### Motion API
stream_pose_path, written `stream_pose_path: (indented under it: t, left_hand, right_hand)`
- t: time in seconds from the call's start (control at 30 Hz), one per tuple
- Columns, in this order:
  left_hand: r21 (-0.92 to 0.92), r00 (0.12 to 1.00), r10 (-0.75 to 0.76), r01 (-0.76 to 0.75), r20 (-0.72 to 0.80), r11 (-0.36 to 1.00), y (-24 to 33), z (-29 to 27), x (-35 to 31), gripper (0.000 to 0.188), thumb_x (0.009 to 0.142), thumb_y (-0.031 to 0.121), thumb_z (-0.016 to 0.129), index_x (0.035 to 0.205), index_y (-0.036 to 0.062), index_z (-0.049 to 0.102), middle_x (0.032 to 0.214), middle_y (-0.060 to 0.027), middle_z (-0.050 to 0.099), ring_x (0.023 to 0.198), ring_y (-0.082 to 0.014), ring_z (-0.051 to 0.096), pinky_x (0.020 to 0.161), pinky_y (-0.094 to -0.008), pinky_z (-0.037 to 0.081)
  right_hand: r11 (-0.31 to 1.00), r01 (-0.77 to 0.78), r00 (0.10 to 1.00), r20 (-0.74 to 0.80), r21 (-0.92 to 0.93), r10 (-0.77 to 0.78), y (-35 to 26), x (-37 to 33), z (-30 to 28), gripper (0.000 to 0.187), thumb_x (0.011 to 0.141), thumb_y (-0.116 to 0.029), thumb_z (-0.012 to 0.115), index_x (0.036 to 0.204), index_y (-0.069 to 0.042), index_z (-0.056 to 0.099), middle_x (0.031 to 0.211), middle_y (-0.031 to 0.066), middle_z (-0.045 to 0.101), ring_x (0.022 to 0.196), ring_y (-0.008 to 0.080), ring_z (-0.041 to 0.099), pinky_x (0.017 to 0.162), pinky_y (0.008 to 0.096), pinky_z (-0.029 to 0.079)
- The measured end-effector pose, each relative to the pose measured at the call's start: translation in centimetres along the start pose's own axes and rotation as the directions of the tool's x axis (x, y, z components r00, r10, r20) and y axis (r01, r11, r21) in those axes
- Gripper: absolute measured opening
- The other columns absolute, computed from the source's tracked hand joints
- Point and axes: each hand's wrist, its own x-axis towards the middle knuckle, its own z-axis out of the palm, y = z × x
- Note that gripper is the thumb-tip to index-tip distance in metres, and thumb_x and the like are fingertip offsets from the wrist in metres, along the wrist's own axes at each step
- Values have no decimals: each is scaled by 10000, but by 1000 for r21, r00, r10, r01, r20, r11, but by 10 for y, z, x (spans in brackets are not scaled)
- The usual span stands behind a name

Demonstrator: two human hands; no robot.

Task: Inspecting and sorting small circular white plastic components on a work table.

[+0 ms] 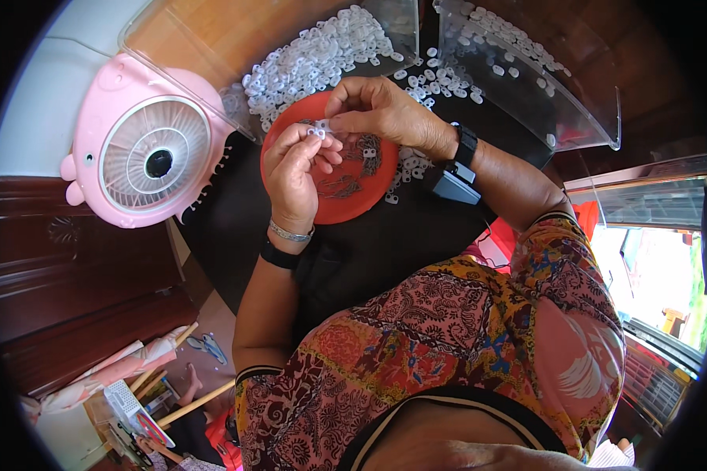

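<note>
My left hand [294, 169] is closed in a pinch on a small white plastic piece with holes [316, 133], held up over the round orange-red dish [349, 212]. From the upper right my right hand [377, 114] meets it, thumb and forefinger pressed together right beside the piece. Whatever lies between those right fingertips is too small to make out. Thin grey metal parts [342, 187] lie in the dish below my hands, with a white two-holed piece [369, 153] among them.
Behind the dish, a large heap of white pieces [318, 59] spills from a clear plastic bin [184, 47]. More pieces [440, 82] lie near a second clear bin [581, 98]. At the left stands a pink fan [90, 125]. Another person's hand [151, 443] shows at the lower left.
</note>
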Motion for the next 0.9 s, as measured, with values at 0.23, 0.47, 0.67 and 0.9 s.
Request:
stream_pose_path:
  t: [0.23, 0.47, 0.67, 0.9]
  left_hand:
    - [118, 993, -43, 56, -108, 991, -1, 0, -1, 146, 845, 98, 510, 735, 15, 556, 602, -18, 516, 501, -69, 455, 463, -189, 321]
    - [187, 995, -29, 47, -96, 981, -2, 0, -1, 185, 841, 158, 514, 706, 38, 554, 585, -1, 499, 477, -74, 453, 442, -192, 303]
    - [135, 994, -40, 54, -105, 989, -1, 2, -1, 135, 840, 78, 510, 733, 4, 546, 576, 8, 459, 490, -54, 393, 457, -188, 306]
    - [214, 995, -46, 64, -90, 975, -3, -1, -1, 181, 835, 159, 500, 713, 36, 554, 603, -12, 508, 499, -85, 469, 459, -193, 319]
  right_hand:
    - [985, -75, 993, -78, 159, 88, -6, -1, 2, 132, 866, -74, 628, 980, -7, 627, 845, 50, 659, 726, 93, 632, 679, 211, 519]
    - [988, -52, 997, -57, 142, 60, -7, -2, 1, 163, 863, -90, 639, 993, 9, 644, 840, 50, 673, 739, 85, 637, 677, 192, 513]
    - [991, -69, 996, -42, 114, 74, -6, -1, 0, 112, 876, -71, 617, 972, -20, 642, 836, 42, 662, 730, 90, 640, 678, 201, 520]
    - [960, -142, 986, -50, 241, 159, -5, 0, 3, 147, 889, -67, 592, 1021, -30, 644, 840, 28, 661, 730, 79, 626, 677, 206, 513]
